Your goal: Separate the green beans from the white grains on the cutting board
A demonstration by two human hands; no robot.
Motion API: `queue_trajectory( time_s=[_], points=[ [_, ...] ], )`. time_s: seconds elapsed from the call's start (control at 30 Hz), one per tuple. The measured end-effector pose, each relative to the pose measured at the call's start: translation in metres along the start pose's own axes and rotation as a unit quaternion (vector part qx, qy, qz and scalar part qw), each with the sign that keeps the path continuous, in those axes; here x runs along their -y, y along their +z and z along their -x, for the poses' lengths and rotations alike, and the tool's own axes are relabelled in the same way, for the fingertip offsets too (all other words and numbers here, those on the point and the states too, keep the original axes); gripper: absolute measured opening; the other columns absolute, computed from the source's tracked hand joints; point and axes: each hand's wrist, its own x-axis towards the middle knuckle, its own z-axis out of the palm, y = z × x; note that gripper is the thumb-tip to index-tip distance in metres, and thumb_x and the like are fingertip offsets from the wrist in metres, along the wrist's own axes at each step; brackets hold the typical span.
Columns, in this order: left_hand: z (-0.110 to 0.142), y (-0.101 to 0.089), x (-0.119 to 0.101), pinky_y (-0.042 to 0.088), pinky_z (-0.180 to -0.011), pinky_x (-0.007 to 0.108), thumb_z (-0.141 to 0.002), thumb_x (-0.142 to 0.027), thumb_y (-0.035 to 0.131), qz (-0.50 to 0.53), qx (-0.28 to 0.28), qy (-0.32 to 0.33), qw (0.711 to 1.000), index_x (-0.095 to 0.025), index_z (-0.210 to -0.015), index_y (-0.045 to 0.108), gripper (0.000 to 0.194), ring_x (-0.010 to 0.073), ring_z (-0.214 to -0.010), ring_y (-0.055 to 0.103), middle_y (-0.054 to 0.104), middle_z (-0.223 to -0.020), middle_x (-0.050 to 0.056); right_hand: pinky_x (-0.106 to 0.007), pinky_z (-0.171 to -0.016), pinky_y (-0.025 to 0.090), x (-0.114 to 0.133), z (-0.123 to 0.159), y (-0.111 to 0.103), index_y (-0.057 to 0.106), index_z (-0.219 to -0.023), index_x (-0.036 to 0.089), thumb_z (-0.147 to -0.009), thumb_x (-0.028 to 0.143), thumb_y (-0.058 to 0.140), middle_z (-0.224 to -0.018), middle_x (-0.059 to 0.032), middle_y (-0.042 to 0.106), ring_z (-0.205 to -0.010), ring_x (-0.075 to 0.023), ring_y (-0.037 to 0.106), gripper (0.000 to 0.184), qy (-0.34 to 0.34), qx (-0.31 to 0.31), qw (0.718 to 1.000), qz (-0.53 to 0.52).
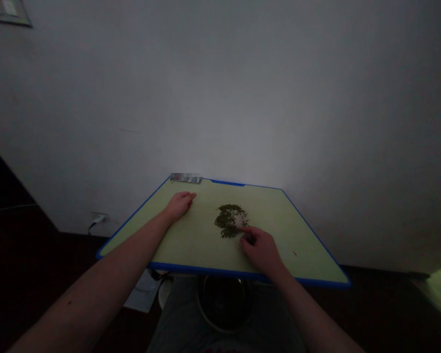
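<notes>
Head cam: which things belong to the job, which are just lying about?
In use: right hand touching the pile of small green seeds; left hand resting on the blue-edged green board.

Lying about: blurred packet at the board's far edge; wall socket with cable; white paper below the board.

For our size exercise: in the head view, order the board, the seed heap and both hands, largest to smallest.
Largest: blue-edged green board. Then the right hand, left hand and seed heap look too alike to rank; camera nearness makes it unsure.

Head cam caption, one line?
Right hand touches a pile of dark green grains on a blue-edged green cutting board, left hand resting beside it.
</notes>
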Motion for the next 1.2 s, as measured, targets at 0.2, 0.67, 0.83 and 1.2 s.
queue_trajectory(
  time_s=[0.2, 0.67, 0.83, 1.2],
  points=[
    [0.0005, -0.0003, -0.0008, 0.025, -0.041, 0.025, -0.071, -0.049, 0.049, 0.0, -0.003, 0.0, 1.0, -0.019, -0.048, 0.042, 0.039, 0.0086, -0.035, 0.032, 0.037, -0.037, -0.005, -0.025, -0.062, 0.043, -0.0013, -0.006, 0.0027, 0.066, -0.099, 0.016, -0.071, 0.024, 0.05, -0.069, -0.002, 0.067, -0.062, -0.0146, 0.059, 0.033, 0.0, 0.016, 1.0, -0.004],
    [0.0012, -0.0011, -0.0019, 0.026, -0.041, 0.025, -0.071, -0.049, 0.049, 0.003, 0.002, -0.006, 1.0, -0.019, -0.048, 0.042, 0.038, 0.0086, -0.035, 0.032, 0.037, -0.037, -0.005, -0.026, -0.062, 0.044, 0.0007, -0.0013, -0.0014, 0.066, -0.097, 0.016, -0.07, 0.023, 0.051, -0.071, -0.0026, 0.067, -0.062, -0.0151, 0.059, 0.032, -0.001, 0.019, 0.999, -0.034],
    [-0.0003, -0.0011, -0.0002, 0.026, -0.042, 0.025, -0.071, -0.05, 0.048, -0.003, 0.004, -0.006, 1.0, -0.019, -0.049, 0.043, 0.038, 0.0086, -0.036, 0.033, 0.039, -0.038, -0.005, -0.027, -0.062, 0.045, 0.0001, -0.0009, -0.0005, 0.066, -0.096, 0.016, -0.07, 0.024, 0.05, -0.069, -0.0022, 0.066, -0.061, -0.0151, 0.059, 0.032, -0.005, 0.019, 0.999, -0.035],
    [0.0014, -0.0013, -0.0028, 0.026, -0.042, 0.025, -0.071, -0.05, 0.048, 0.001, -0.001, 0.0, 1.0, -0.019, -0.048, 0.042, 0.039, 0.0086, -0.036, 0.032, 0.037, -0.037, -0.005, -0.026, -0.062, 0.045, 0.0009, 0.0005, -0.0016, 0.067, -0.095, 0.016, -0.067, 0.022, 0.051, -0.07, -0.0026, 0.067, -0.061, -0.0149, 0.059, 0.032, -0.002, 0.011, 1.0, -0.026]
  ],
)
